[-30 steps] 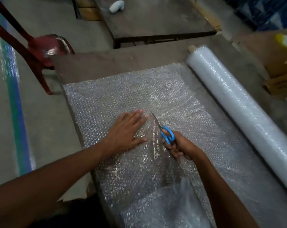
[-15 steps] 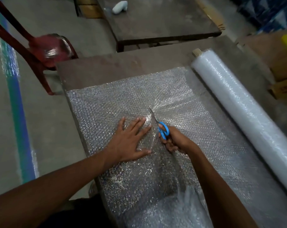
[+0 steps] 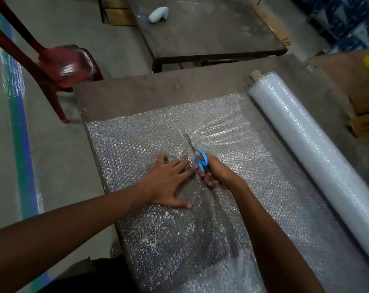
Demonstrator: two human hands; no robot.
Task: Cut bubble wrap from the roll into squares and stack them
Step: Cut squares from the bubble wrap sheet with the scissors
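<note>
A sheet of bubble wrap (image 3: 137, 140) lies unrolled across the brown table (image 3: 158, 92), still joined to the white roll (image 3: 319, 149) along the right side. My right hand (image 3: 217, 174) grips blue-handled scissors (image 3: 200, 159) whose blades point away from me into the sheet. A cut line runs from the near edge up to the blades. My left hand (image 3: 168, 182) presses flat on the wrap just left of the cut, fingers spread, almost touching the scissors' handles.
A red plastic chair (image 3: 59, 66) stands on the floor at the far left. A second dark table (image 3: 211, 32) with a small white object (image 3: 158, 14) lies beyond. Cardboard boxes (image 3: 363, 111) sit at the right, past the roll.
The scissors and my right hand have advanced away from me along the cut. My left hand has slid forward beside them, still pressing the wrap.
</note>
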